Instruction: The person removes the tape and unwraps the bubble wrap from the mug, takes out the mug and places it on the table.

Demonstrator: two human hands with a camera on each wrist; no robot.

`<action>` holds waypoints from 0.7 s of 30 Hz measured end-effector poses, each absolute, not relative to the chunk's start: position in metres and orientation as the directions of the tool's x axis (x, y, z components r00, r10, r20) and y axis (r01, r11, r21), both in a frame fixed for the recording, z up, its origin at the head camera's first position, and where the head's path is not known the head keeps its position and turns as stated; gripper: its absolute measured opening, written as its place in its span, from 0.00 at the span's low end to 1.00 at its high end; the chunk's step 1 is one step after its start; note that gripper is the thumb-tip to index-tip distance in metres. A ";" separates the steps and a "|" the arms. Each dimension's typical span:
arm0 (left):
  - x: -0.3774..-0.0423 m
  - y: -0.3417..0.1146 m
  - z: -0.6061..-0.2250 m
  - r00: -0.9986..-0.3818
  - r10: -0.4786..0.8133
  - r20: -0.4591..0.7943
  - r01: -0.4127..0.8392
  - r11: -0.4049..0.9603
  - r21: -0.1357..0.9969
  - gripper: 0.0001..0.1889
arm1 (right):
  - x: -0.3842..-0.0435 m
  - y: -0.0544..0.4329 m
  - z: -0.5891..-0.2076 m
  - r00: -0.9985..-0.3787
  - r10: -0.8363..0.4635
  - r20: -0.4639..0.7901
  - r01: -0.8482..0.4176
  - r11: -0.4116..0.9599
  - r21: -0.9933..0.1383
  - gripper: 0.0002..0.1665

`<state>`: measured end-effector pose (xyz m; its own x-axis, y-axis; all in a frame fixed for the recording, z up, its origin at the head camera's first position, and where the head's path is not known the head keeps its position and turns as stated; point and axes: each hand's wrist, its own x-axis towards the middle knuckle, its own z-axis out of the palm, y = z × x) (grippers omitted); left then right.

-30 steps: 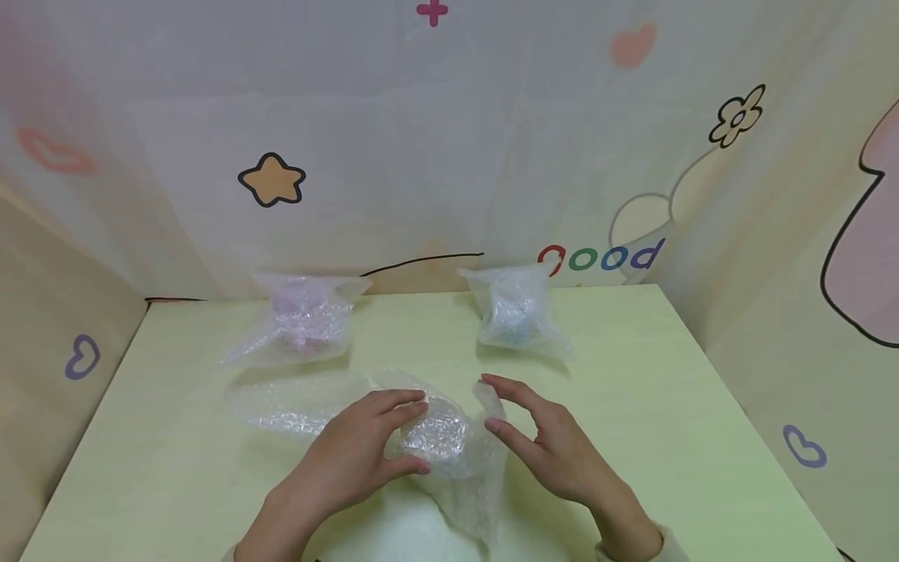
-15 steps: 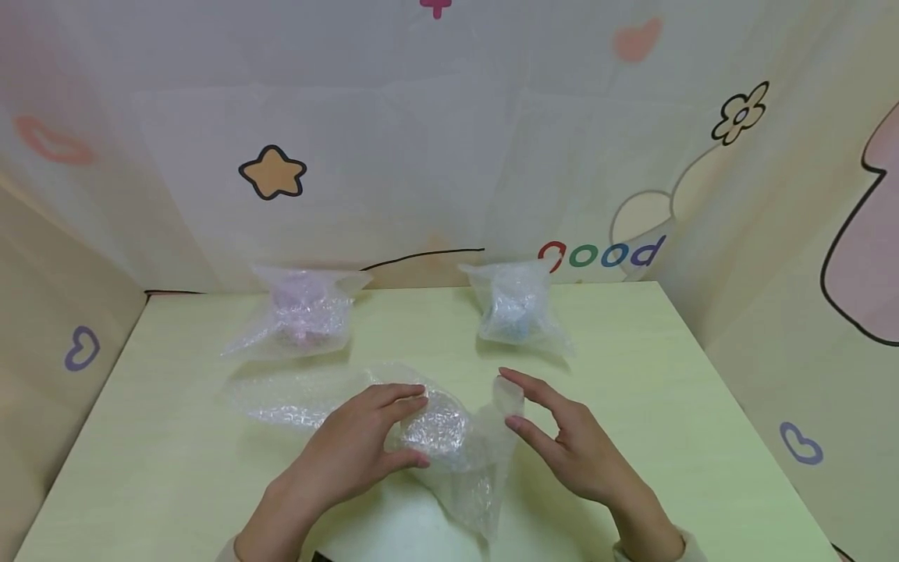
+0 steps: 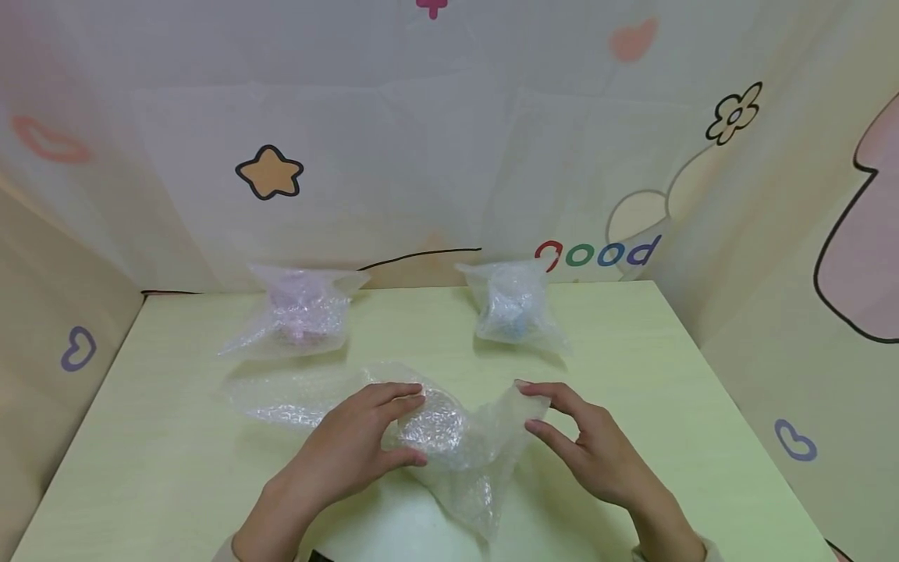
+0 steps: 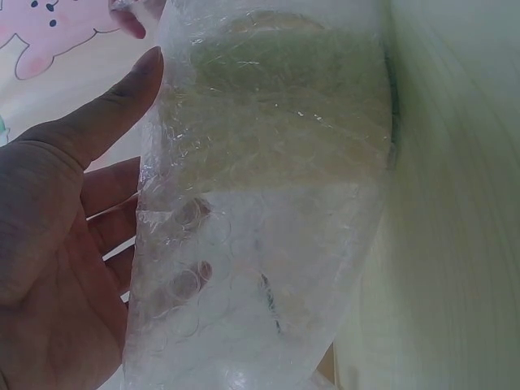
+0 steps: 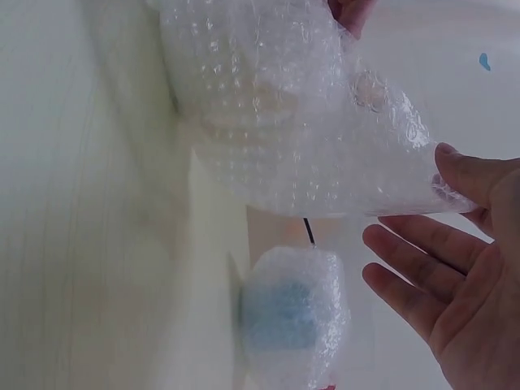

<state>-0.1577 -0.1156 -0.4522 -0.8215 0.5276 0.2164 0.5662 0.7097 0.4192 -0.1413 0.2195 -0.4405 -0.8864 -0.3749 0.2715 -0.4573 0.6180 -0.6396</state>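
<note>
In the head view, a round-topped object in clear bubble wrap point(image 3: 435, 425) stands on the table near the front. My left hand point(image 3: 358, 437) holds it from the left, thumb on the near side and fingers on the far side. Through the film, the left wrist view shows a pale body with a green band point(image 4: 284, 65); its kind is blurred by the wrap. My right hand point(image 3: 597, 441) pinches a loose flap of the bubble wrap point(image 5: 398, 179) between thumb and index finger, drawn out to the right. Its other fingers point(image 5: 406, 260) extend below the film.
Behind stand two more bubble-wrapped bundles, a pinkish one point(image 3: 309, 308) at back left and a bluish one point(image 3: 516, 304) at back right. A long tail of wrap point(image 3: 295, 402) trails left over the table point(image 3: 702, 468). Printed curtains point(image 3: 393, 179) enclose the back and sides.
My right hand has moved to the right and slightly toward me, stretching the bubble wrap flap outward from the wrapped object. The left hand stays where it was.
</note>
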 end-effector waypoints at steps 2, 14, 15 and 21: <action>-0.158 -0.115 -0.452 -0.820 0.528 0.220 0.568 0.708 0.419 0.40 | -0.140 0.223 -0.442 -0.886 -0.374 0.274 -0.458 0.613 -0.644 0.24; -0.158 -0.116 -0.454 -0.824 0.523 0.219 0.564 0.714 0.416 0.40 | -0.135 0.243 -0.447 -0.905 -0.357 0.233 -0.415 0.610 -0.676 0.11; -0.158 -0.116 -0.454 -0.824 0.523 0.219 0.564 0.713 0.417 0.40 | -0.135 0.245 -0.447 -0.909 -0.353 0.222 -0.404 0.614 -0.678 0.11; -0.158 -0.116 -0.453 -0.827 0.522 0.210 0.558 0.714 0.422 0.40 | -0.130 0.257 -0.448 -0.922 -0.332 0.200 -0.376 0.641 -0.669 0.12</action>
<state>-0.1578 -0.1157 -0.4530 -0.8266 0.5220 0.2103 0.5584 0.7144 0.4216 -0.1302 0.2567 -0.4484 -0.9220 -0.3318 0.1996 -0.3755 0.6410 -0.6694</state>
